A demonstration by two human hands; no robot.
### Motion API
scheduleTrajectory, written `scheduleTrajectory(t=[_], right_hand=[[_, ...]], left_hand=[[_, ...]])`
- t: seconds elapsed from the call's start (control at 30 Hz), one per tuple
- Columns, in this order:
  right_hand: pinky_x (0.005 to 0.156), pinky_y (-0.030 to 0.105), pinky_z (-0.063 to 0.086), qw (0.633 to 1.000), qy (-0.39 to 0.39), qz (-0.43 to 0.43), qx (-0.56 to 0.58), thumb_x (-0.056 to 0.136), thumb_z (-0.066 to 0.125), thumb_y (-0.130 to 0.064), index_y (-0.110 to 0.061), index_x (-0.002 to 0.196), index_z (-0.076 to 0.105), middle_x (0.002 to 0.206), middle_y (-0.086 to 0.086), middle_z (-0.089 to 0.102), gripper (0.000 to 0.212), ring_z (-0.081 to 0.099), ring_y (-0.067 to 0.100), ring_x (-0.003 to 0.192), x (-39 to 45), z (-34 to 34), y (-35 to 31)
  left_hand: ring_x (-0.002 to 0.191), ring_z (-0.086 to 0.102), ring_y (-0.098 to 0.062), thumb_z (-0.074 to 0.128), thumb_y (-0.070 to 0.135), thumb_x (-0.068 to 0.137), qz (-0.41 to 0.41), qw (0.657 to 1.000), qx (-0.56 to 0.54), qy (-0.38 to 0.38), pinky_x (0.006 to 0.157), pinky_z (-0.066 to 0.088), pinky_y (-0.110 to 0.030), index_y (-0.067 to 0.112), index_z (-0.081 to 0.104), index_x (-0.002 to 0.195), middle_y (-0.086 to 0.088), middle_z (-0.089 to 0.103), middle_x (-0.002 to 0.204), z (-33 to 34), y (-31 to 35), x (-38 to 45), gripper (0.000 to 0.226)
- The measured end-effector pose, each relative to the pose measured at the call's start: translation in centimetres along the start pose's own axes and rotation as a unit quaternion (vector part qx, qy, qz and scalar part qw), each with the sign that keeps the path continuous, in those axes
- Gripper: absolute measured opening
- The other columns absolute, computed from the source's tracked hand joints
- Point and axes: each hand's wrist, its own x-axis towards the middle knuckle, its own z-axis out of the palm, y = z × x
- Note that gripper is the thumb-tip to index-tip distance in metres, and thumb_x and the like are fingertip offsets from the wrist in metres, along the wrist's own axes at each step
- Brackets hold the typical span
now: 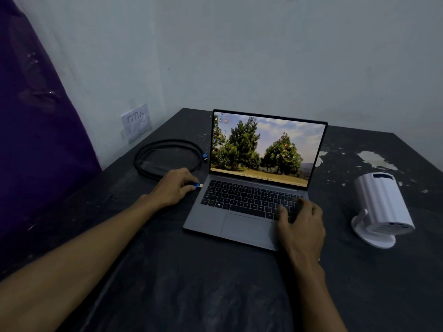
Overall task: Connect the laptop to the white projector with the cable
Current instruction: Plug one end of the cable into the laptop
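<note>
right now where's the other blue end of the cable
In the head view, the free blue plug lies on the table just left of the laptop screen, at the right edge of the coiled black cable, beyond the left hand.

A single head-worn wide-angle camera looks forward and down from the person's seat at a dark table (215, 283), close enough that both forearms enter from the bottom edge. It faces a pale wall corner; straight lines bow toward the frame's edges. The open laptop (251, 207) sits near centre, the white projector (381, 207) toward the right.
</note>
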Motion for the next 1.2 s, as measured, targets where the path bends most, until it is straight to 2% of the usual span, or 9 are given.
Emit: scheduleTrajectory(t=[0.13, 0.27, 0.4, 0.53, 0.67, 0.87, 1.1, 1.13, 1.2], right_hand=[[0.094, 0.039, 0.048, 1.000, 0.012, -0.006, 0.025, 0.098, 0.066, -0.040, -0.009, 0.142, 0.055, 0.142, 0.018, 0.057, 0.055, 0.066, 0.037, 0.118, 0.3, -0.2, 0.4], [0.095, 0.039, 0.047, 0.999, 0.013, -0.005, 0.040, 0.098, 0.066, -0.041, -0.011, 0.143, 0.055, 0.142, 0.016, 0.059, 0.055, 0.065, 0.034, 0.121, 0.4, -0.2, 0.6], [0.100, 0.044, 0.049, 0.999, 0.012, -0.001, 0.032, 0.098, 0.065, -0.044, -0.013, 0.145, 0.054, 0.143, 0.015, 0.060, 0.058, 0.065, 0.034, 0.122, 0.4, -0.1, 0.6], [0.100, 0.045, 0.049, 0.999, 0.016, -0.003, 0.040, 0.096, 0.067, -0.048, -0.015, 0.144, 0.053, 0.141, 0.013, 0.062, 0.060, 0.065, 0.032, 0.121, 0.4, 0.1, 0.7], [0.102, 0.049, 0.050, 0.999, 0.021, -0.003, 0.046, 0.095, 0.067, -0.051, -0.015, 0.146, 0.051, 0.141, 0.012, 0.061, 0.065, 0.065, 0.032, 0.122, 0.6, 0.4, 0.6], [0.102, 0.050, 0.051, 0.998, 0.034, 0.003, 0.059, 0.093, 0.065, -0.056, -0.019, 0.144, 0.051, 0.134, 0.009, 0.066, 0.064, 0.066, 0.031, 0.119, 0.8, 0.7, 0.1], [0.103, 0.048, 0.052, 0.995, 0.050, 0.002, 0.086, 0.095, 0.067, -0.052, -0.020, 0.144, 0.052, 0.140, 0.008, 0.064, 0.060, 0.065, 0.028, 0.123, 0.4, 0.6, 0.5], [0.102, 0.047, 0.052, 0.994, 0.053, 0.004, 0.091, 0.095, 0.067, -0.049, -0.020, 0.144, 0.052, 0.140, 0.008, 0.064, 0.059, 0.065, 0.028, 0.124, 0.4, 0.6, 0.5], [0.100, 0.045, 0.052, 0.994, 0.056, 0.007, 0.094, 0.096, 0.068, -0.043, -0.018, 0.143, 0.053, 0.139, 0.008, 0.065, 0.055, 0.065, 0.029, 0.123, 0.4, 0.5, 0.5]], left_hand=[[0.087, 0.061, -0.015, 0.077, 0.016, 0.093, -0.004, 1.000, -0.003, -0.003, 0.081, 0.054, -0.035, 0.014, 0.079, 0.120, -0.002, 0.069, 0.108, 0.0, 0.0, 0.2, 0.027], [0.093, 0.064, -0.020, 0.076, 0.016, 0.094, -0.002, 1.000, -0.001, -0.018, 0.086, 0.056, -0.039, 0.012, 0.078, 0.122, -0.003, 0.069, 0.110, 0.0, 0.2, 0.7, 0.028], [0.090, 0.064, -0.016, 0.076, 0.015, 0.094, 0.015, 0.999, -0.006, -0.038, 0.082, 0.052, -0.029, 0.013, 0.079, 0.120, 0.000, 0.068, 0.109, -0.3, 0.0, 1.2, 0.027], [0.084, 0.059, -0.003, 0.075, 0.012, 0.094, 0.049, 0.997, -0.008, -0.067, 0.080, 0.046, -0.020, 0.012, 0.079, 0.119, 0.000, 0.068, 0.110, -0.4, -0.3, 2.0, 0.026], [0.097, 0.068, -0.014, 0.076, 0.012, 0.093, 0.070, 0.993, -0.005, -0.091, 0.089, 0.055, -0.032, 0.010, 0.078, 0.119, -0.002, 0.074, 0.113, -0.5, -0.6, 2.7, 0.025], [0.097, 0.069, -0.019, 0.076, 0.011, 0.093, 0.074, 0.993, 0.005, -0.087, 0.089, 0.057, -0.037, 0.009, 0.079, 0.116, -0.003, 0.074, 0.111, 0.0, -0.7, 2.8, 0.024], [0.082, 0.069, -0.005, 0.080, 0.026, 0.089, 0.001, 0.989, 0.034, -0.147, 0.078, 0.054, -0.027, 0.021, 0.085, 0.103, 0.004, 0.079, 0.099, -2.3, 0.4, 5.3, 0.015], [0.082, 0.070, -0.004, 0.080, 0.027, 0.088, -0.028, 0.991, 0.034, -0.127, 0.079, 0.054, -0.028, 0.021, 0.085, 0.100, 0.003, 0.081, 0.099, -2.5, 0.5, 5.9, 0.014], [0.089, 0.073, -0.017, 0.081, 0.030, 0.087, -0.103, 0.991, 0.061, -0.067, 0.083, 0.058, -0.035, 0.016, 0.081, 0.096, -0.005, 0.080, 0.101, -2.3, 0.8, 6.6, 0.017]])
